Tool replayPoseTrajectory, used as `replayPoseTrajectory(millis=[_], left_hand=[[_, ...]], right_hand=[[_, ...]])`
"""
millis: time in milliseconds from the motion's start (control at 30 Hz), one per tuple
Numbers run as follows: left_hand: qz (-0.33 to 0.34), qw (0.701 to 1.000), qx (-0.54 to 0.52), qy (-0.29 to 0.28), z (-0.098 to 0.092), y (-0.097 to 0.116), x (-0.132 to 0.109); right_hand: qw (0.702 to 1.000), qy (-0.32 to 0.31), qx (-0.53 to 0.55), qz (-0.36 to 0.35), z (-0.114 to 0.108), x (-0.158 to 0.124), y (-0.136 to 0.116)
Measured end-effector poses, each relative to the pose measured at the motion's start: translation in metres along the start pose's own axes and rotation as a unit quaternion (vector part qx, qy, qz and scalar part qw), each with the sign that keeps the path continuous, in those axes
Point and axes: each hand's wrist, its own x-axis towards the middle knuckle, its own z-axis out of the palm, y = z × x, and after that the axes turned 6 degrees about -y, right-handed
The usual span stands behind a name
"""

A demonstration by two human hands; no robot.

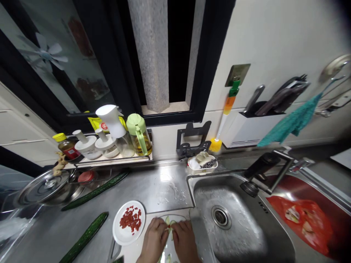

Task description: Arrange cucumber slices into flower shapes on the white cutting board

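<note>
My left hand [155, 236] and my right hand [184, 239] meet at the bottom centre over a pale cutting board [178, 213]. Between their pinched fingertips are thin green-edged cucumber slices [168, 220] with a small red piece among them. More slices lie lower down, between my wrists. Left of my hands, a white plate [123, 235] holds small red pieces [131, 219]. A wide, translucent blade-like sheet lies at the board's right side, beside my right hand; I cannot make out what it is.
Two whole cucumbers [87, 235] lie on the steel counter at left, near a lidded pot [50, 184]. Seasoning jars [88, 146] and an oil bottle [140, 137] stand behind. At right are a sink [233, 204], a faucet [283, 171] and a red bag [307, 219].
</note>
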Motion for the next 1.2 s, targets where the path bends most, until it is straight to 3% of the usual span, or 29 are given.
replayPoseTrajectory(millis=[233, 400, 567, 700, 833, 1000, 1200], left_hand=[[-0.010, 1.000, 0.000, 0.009, 0.006, 0.003, 0.003], [-0.013, 1.000, -0.009, 0.020, 0.005, 0.003, 0.005], [-0.027, 0.998, -0.062, 0.017, 0.006, 0.001, 0.005], [-0.070, 0.983, -0.162, 0.056, 0.005, 0.001, 0.004], [-0.113, 0.959, -0.252, 0.064, 0.001, 0.003, 0.003], [-0.156, 0.941, -0.293, 0.069, -0.002, 0.004, 0.005], [-0.159, 0.941, -0.293, 0.067, -0.001, 0.007, 0.006]], right_hand=[[0.999, 0.012, -0.038, 0.000, -0.005, 0.014, -0.005], [0.998, -0.014, -0.055, 0.028, -0.013, 0.025, -0.010], [0.998, -0.014, -0.054, 0.029, -0.016, 0.026, -0.010], [0.997, -0.012, 0.071, 0.022, -0.015, 0.027, -0.002], [0.976, -0.029, 0.215, 0.034, -0.008, 0.029, 0.006], [0.960, -0.033, 0.272, 0.052, 0.000, 0.030, 0.010], [0.959, -0.026, 0.274, 0.063, 0.000, 0.031, 0.009]])
